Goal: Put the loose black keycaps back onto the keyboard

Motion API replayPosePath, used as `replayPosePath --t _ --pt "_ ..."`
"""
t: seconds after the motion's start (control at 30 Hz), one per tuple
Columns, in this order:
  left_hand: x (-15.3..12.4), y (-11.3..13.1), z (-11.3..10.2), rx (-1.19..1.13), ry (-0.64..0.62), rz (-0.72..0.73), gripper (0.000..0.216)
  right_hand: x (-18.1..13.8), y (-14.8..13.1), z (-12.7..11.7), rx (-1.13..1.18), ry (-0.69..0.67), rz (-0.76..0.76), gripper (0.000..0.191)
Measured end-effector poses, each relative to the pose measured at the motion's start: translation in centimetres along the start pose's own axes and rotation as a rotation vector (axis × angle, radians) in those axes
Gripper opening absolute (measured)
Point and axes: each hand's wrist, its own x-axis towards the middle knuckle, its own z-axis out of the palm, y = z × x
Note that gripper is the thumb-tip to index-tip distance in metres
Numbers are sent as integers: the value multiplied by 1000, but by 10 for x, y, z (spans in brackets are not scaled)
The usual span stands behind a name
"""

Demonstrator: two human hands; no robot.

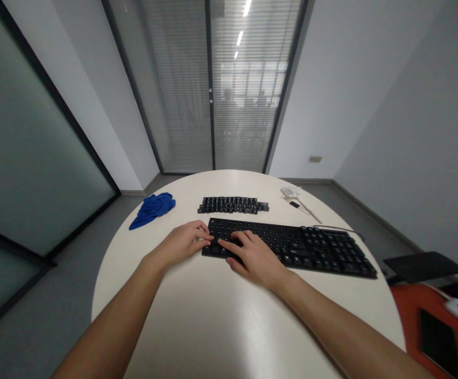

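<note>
A black keyboard [316, 246] lies across the round white table [197, 316]. My left hand [183, 242] rests at the keyboard's left end, fingers curled and pinched against its corner. My right hand [252, 258] lies over the left part of the keys, its index finger pointing left toward my left fingertips. What the fingertips press or hold is too small to make out. Behind the keyboard sits a row of loose black keycaps [232, 205].
A crumpled blue cloth [152, 208] lies at the table's left rear. Small white items and a thin stick [298, 201] lie at the right rear. A black cable [339, 228] leaves the keyboard. An orange chair [434, 326] stands at the right. Glass walls and blinds stand behind.
</note>
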Motion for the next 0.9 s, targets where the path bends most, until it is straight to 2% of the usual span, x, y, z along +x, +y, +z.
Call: replayPosePath --t 0.13,0.27,0.37,0.5,0.67,0.77,0.9 --pt "0 1 1 -102 -6 -17 23 0 0 0 -15 -18 -31 48" --pt "4 -6 8 -302 15 -100 32 1 1 -1 -2 -35 -33 48" --pt "7 -11 14 -362 51 -180 34 2 0 -3 8 -34 -37 48" --pt "9 -21 21 -293 118 -268 30 3 0 -4 16 -44 -37 47" --pt "9 -34 29 -145 236 -238 42 4 -1 -2 15 -36 -24 49" --pt "8 -35 30 -122 187 -248 51 5 0 -1 5 -38 -28 50" --pt "7 -33 30 -124 86 -220 52 7 -1 -2 -5 -45 -39 48"
